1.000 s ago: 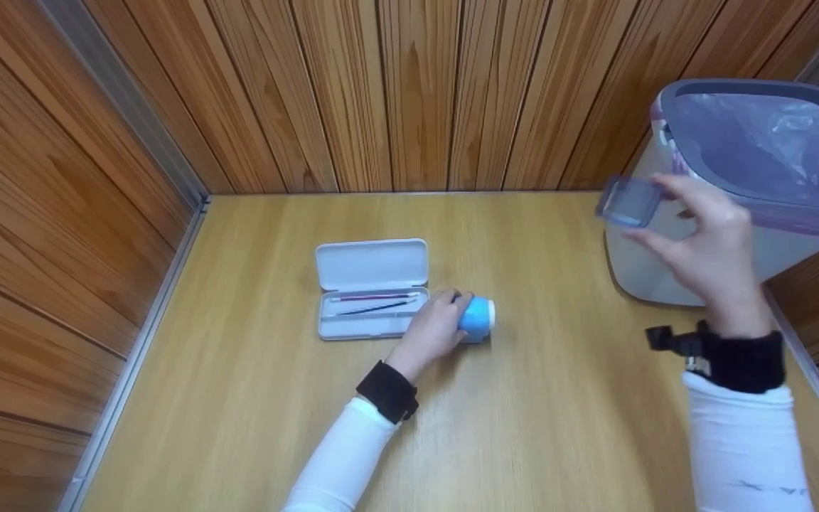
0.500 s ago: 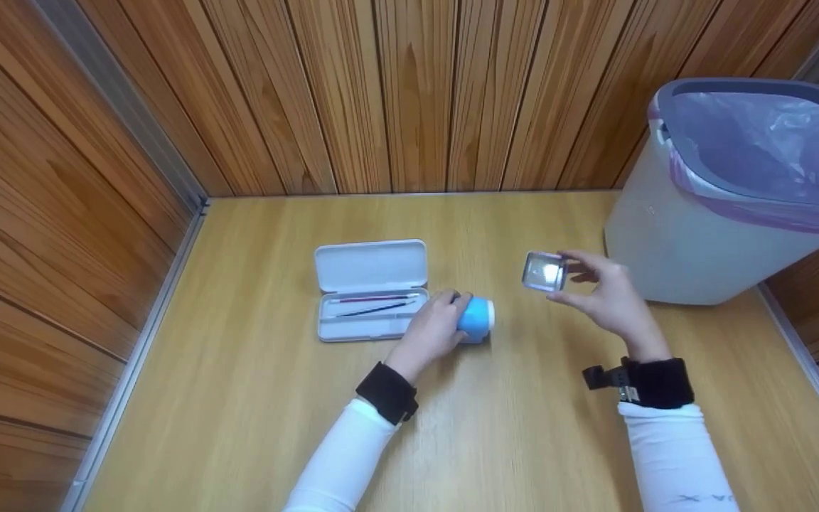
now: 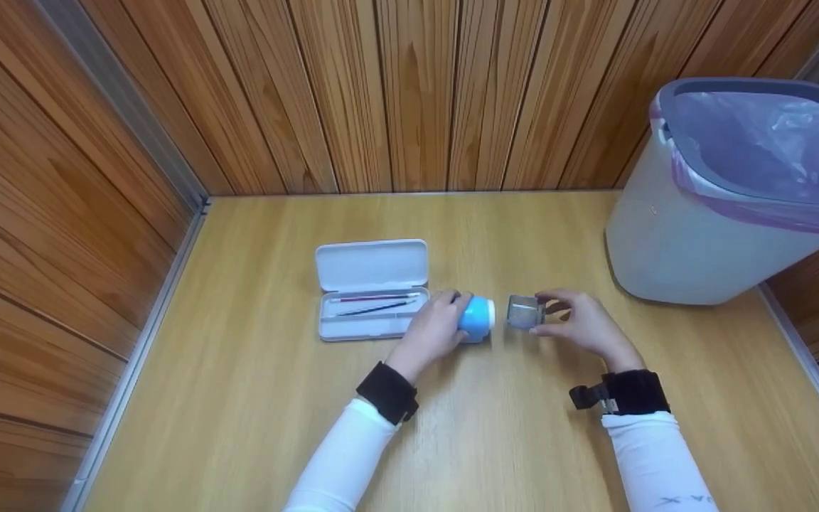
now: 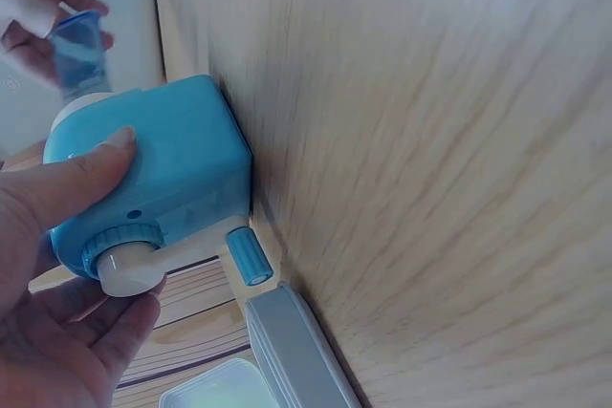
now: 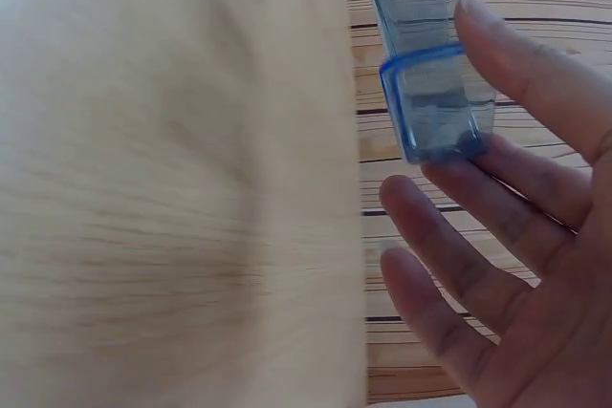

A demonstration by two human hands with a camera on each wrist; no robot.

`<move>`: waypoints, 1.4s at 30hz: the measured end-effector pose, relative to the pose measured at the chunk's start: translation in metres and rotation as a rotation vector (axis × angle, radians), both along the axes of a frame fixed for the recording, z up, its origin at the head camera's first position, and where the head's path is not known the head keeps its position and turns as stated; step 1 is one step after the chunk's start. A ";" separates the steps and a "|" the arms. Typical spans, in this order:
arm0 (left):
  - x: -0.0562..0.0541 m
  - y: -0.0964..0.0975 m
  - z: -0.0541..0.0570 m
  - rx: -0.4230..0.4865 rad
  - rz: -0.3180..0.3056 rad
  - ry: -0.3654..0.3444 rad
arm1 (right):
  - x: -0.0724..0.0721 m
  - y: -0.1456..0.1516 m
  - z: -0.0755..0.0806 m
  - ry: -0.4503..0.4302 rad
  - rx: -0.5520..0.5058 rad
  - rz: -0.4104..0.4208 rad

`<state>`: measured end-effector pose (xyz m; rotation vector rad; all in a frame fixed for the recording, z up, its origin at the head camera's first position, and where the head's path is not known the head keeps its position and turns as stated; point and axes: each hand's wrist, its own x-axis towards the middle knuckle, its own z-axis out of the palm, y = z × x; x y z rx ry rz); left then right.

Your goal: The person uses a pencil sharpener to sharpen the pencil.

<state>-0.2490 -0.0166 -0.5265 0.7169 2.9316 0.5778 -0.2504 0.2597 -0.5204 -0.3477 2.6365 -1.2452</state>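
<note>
My left hand grips a blue crank pencil sharpener that rests on the table. The white crank arm with its blue knob shows in the left wrist view. Between thumb and fingers, my right hand pinches a clear bluish shavings drawer. That drawer is just right of the sharpener's white end, with a small gap in the head view. Left of the sharpener lies an open white pencil case, its front corner hidden by my left hand. A reddish pencil and a dark pencil lie inside.
A pale trash bin lined with a purplish bag stands at the right on the wooden table. Wood-panelled walls close off the back and the left side.
My right hand has carried the drawer from beside the bin leftward and down to the sharpener's white end. The drawer has also turned. My left hand and the sharpener have stayed in place.
</note>
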 end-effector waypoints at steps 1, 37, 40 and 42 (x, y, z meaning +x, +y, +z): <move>0.000 0.000 0.000 -0.001 0.000 0.005 | 0.000 0.000 -0.002 -0.014 0.000 0.007; -0.001 0.000 -0.004 -0.025 -0.018 0.084 | -0.006 -0.035 -0.028 -0.100 -0.014 0.071; -0.001 0.000 -0.004 -0.025 -0.013 0.074 | -0.006 -0.036 -0.028 -0.105 -0.012 0.062; -0.001 -0.001 -0.004 -0.024 -0.010 0.061 | -0.007 -0.037 -0.028 -0.108 -0.005 0.063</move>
